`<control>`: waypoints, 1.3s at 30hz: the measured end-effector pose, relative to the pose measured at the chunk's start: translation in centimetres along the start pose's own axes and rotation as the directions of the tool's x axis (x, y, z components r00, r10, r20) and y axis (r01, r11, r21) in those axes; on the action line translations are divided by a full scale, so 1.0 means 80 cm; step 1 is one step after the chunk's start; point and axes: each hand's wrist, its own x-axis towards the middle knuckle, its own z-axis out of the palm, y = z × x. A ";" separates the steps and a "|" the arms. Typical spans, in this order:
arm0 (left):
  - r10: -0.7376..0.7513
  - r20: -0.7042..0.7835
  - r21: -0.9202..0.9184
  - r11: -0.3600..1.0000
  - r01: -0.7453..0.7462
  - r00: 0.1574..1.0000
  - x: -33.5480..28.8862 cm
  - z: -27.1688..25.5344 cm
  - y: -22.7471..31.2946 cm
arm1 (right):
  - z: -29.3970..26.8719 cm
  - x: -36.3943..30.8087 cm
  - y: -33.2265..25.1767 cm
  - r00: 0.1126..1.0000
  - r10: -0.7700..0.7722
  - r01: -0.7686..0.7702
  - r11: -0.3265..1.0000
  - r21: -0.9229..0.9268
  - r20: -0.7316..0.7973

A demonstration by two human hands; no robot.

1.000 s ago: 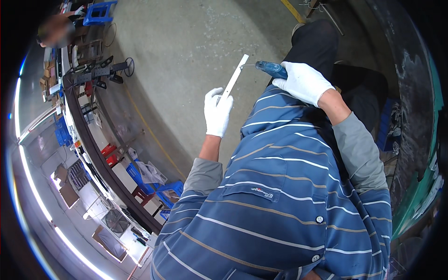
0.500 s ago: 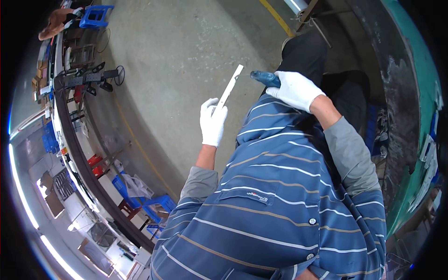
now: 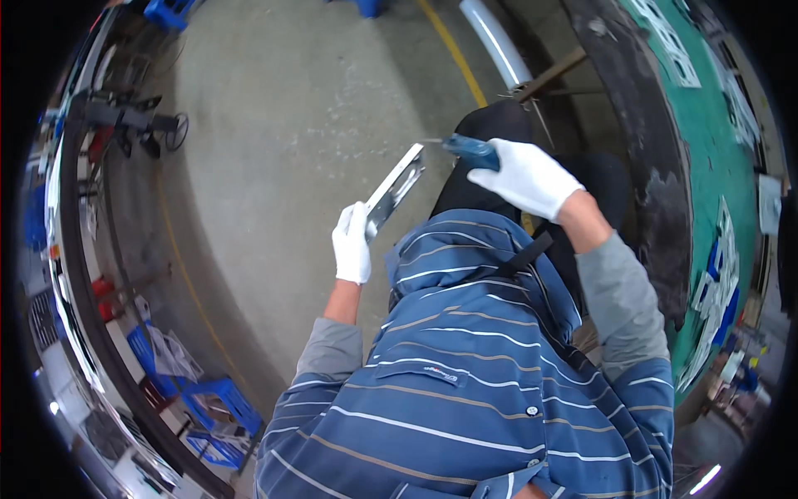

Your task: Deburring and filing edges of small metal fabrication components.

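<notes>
My left hand (image 3: 352,241), in a white glove, grips one end of a thin white frame-like plate (image 3: 389,190) with cut-out openings. The plate slants up and to the right, part of its shiny face showing. My right hand (image 3: 532,179), gloved in white too, is wrapped round the blue handle of a hand tool (image 3: 474,151). A thin shaft points left from that handle toward the plate's upper end. Blur at the tip keeps me from telling whether it touches the plate or what kind of tool it is.
A green-topped table (image 3: 665,125) runs along my right, bearing several white cut-out plates (image 3: 716,287). Beyond my knees lies a shiny white roll (image 3: 496,41) by a wooden bar. At the left stand a long dark rail (image 3: 87,241) and blue plastic stools (image 3: 220,403).
The plate has been turned, so its openings now show where mostly its narrow edge did. The view has shifted, bringing more of the green table in. Both hands keep their hold.
</notes>
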 end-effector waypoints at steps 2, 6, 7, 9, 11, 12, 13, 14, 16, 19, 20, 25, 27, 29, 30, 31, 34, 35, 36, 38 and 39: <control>0.094 0.047 -0.138 0.987 -0.087 0.994 0.009 0.003 0.005 | -0.011 -0.003 -0.009 0.999 -0.048 0.049 0.997 -0.052 0.012; 0.172 0.038 -0.226 0.961 -0.159 0.984 0.022 0.009 0.020 | -0.039 -0.012 -0.021 0.989 -0.137 0.127 0.980 -0.155 -0.056; 0.185 0.033 -0.231 0.958 -0.173 0.982 0.025 0.010 0.025 | -0.045 -0.018 -0.023 0.983 -0.157 0.139 0.974 -0.178 -0.095; 0.206 0.046 -0.207 0.959 -0.193 0.977 0.028 0.014 0.037 | -0.048 -0.029 -0.020 0.974 -0.169 0.142 0.975 -0.173 -0.150; 0.095 0.071 -0.297 0.952 -0.070 0.993 0.026 0.018 0.054 | -0.049 -0.043 -0.017 0.972 -0.182 0.160 0.975 -0.153 -0.147; 0.041 0.085 -0.344 0.939 -0.009 0.996 0.023 0.020 0.062 | -0.049 -0.051 -0.016 0.970 -0.192 0.170 0.974 -0.149 -0.147; -0.015 0.099 -0.388 0.920 0.053 0.995 0.021 0.021 0.067 | -0.046 -0.058 -0.015 0.969 -0.202 0.182 0.973 -0.144 -0.144; -0.004 0.102 -0.376 0.926 0.042 0.995 0.020 0.025 0.072 | -0.042 -0.063 -0.015 0.966 -0.204 0.184 0.974 -0.133 -0.158; -0.034 0.104 -0.454 0.887 0.078 0.994 0.016 0.035 0.076 | -0.028 -0.069 -0.013 0.966 -0.199 0.182 0.977 -0.115 -0.162; -0.082 0.097 -0.536 0.835 0.122 0.992 0.005 0.043 0.071 | -0.015 -0.072 0.001 0.970 -0.197 0.184 0.978 -0.100 -0.142; -0.102 0.129 -0.577 0.801 0.159 0.986 0.003 0.038 0.065 | -0.015 -0.070 0.011 0.976 -0.168 0.160 0.985 -0.064 -0.136; -0.159 0.233 -0.663 0.696 0.277 0.959 -0.001 0.031 0.063 | -0.022 -0.052 0.054 0.988 -0.091 0.101 0.992 0.081 -0.123; -0.190 0.265 -0.631 0.707 0.319 0.945 -0.002 0.034 0.073 | -0.022 -0.045 0.065 0.984 -0.095 0.115 0.984 0.133 -0.148; -0.216 0.277 -0.601 0.722 0.344 0.936 0.004 0.038 0.083 | -0.023 -0.037 0.075 0.983 -0.091 0.119 0.977 0.177 -0.157; -0.230 0.268 -0.586 0.732 0.348 0.936 0.009 0.040 0.087 | -0.023 -0.033 0.079 0.983 -0.096 0.125 0.974 0.187 -0.158; -0.243 0.260 -0.571 0.742 0.352 0.935 0.015 0.042 0.092 | -0.022 -0.029 0.083 0.982 -0.101 0.132 0.972 0.195 -0.158; -0.278 0.235 -0.537 0.761 0.363 0.931 0.026 0.044 0.102 | -0.023 -0.016 0.090 0.982 -0.111 0.143 0.965 0.220 -0.152; -0.285 0.239 -0.533 0.761 0.371 0.928 0.028 0.044 0.105 | -0.028 -0.013 0.090 0.987 -0.082 0.115 0.960 0.256 -0.136; -0.292 0.243 -0.529 0.759 0.379 0.925 0.029 0.043 0.109 | -0.033 -0.010 0.089 0.992 -0.054 0.086 0.953 0.289 -0.118; -0.303 0.253 -0.527 0.753 0.393 0.919 0.031 0.043 0.111 | -0.040 -0.007 0.089 0.997 0.000 0.028 0.937 0.347 -0.080; -0.307 0.247 -0.526 0.754 0.393 0.919 0.031 0.043 0.110 | -0.040 -0.005 0.090 0.997 -0.002 0.028 0.936 0.350 -0.074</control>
